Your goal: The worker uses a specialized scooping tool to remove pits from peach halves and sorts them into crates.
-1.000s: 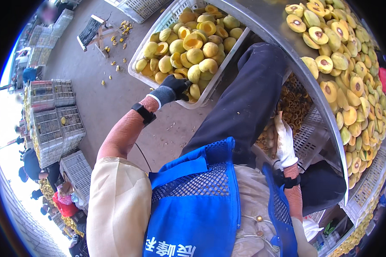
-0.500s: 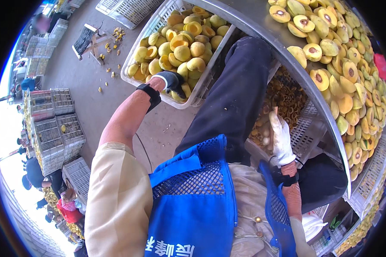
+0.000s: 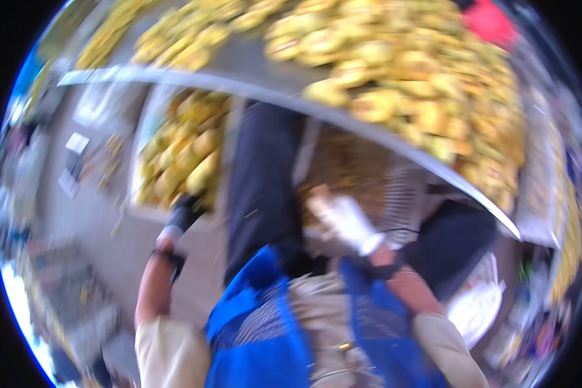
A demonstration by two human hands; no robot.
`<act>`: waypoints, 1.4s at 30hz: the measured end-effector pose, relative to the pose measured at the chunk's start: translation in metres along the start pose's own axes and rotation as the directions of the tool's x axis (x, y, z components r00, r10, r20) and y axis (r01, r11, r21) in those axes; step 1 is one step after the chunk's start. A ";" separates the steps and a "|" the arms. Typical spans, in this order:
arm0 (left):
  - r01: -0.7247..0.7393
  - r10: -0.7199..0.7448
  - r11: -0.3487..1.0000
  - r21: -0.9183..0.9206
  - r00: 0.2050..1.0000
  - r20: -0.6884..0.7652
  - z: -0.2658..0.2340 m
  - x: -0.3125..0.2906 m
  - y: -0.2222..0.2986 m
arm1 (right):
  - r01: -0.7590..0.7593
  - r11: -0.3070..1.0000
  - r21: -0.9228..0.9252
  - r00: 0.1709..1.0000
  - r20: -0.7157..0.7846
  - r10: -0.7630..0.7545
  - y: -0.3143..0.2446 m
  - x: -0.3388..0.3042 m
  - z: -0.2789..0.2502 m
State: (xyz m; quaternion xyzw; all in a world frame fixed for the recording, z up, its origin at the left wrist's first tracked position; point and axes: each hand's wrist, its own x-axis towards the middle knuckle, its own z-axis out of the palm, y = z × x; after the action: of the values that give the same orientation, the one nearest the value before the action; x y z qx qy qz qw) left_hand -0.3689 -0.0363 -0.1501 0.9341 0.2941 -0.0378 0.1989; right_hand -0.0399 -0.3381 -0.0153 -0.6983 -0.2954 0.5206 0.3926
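My left hand (image 3: pixel 185 213), in a dark glove, reaches to the near edge of a white crate (image 3: pixel 137 178) full of yellow peach halves (image 3: pixel 204 169). Motion blur smears its fingers, and whether they grip a half cannot be made out. My right hand (image 3: pixel 348 221) wears a white glove and is held over a lower crate of brown scraps (image 3: pixel 349 168), below the table's edge. Its fingers look closed, with a small tan tip sticking out at the end; what that is stays too blurred to name.
A metal table (image 3: pixel 246 59) with a curved rim carries many more peach halves (image 3: pixel 427 74). My dark-trousered leg (image 3: pixel 262 187) stands between the two crates. Scraps (image 3: pixel 112 158) lie on the floor at left, near stacked crates (image 3: pixel 71 291). A white bag (image 3: pixel 477 301) rests at lower right.
The view has swung, so the table now spans the top and the peach crate sits farther left and lower. My left hand remains by the crate's near edge; my right stays over the scraps.
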 end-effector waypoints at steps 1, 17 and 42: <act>0.065 -0.117 0.818 -0.571 0.992 -0.055 0.015 -0.007 -0.016 | 0.065 0.993 0.097 0.997 -0.054 -0.060 0.004 0.004 0.005; 0.351 -0.352 0.934 0.067 0.936 0.006 0.039 0.023 0.007 | -0.005 0.927 0.374 1.000 -0.025 0.016 0.016 0.001 0.006; 0.255 -0.256 0.962 0.101 0.967 -0.003 0.052 0.046 0.073 | 0.311 0.881 0.356 0.950 -0.128 -0.284 -0.003 -0.042 -0.002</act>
State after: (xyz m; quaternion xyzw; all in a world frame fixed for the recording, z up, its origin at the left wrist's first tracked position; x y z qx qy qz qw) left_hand -0.2867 -0.0869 -0.1811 0.8970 0.4086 -0.0827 0.1466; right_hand -0.0499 -0.3716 0.0086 -0.5757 -0.2806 0.4750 0.6035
